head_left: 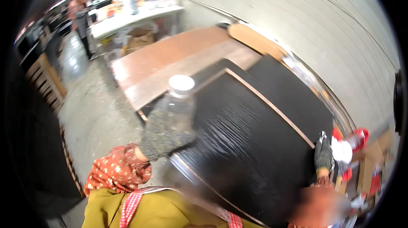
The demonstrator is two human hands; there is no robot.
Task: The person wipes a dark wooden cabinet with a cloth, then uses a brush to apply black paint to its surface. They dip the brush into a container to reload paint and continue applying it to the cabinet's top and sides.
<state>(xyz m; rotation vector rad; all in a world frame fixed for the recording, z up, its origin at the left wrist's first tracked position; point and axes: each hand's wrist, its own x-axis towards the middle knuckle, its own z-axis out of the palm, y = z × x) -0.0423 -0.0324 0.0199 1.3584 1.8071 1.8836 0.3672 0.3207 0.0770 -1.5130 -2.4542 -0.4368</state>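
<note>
My left hand, in a grey knitted glove, is wrapped round a clear plastic bottle with a white lid. The bottle stands upright over the left edge of a black panel, whose glossy surface looks wrinkled or streaked. A thin copper-coloured strip runs along the panel's far edge. My right hand, also gloved, is at the panel's right end, its fingers closed. A small silvery piece shows at its fingertips, too blurred to name. A white bundle lies just right of that hand.
Beyond lie another black panel and a brown board, beside a pale wall. A white table with bottles stands at the far left, near another person. Cardboard and red items sit at right.
</note>
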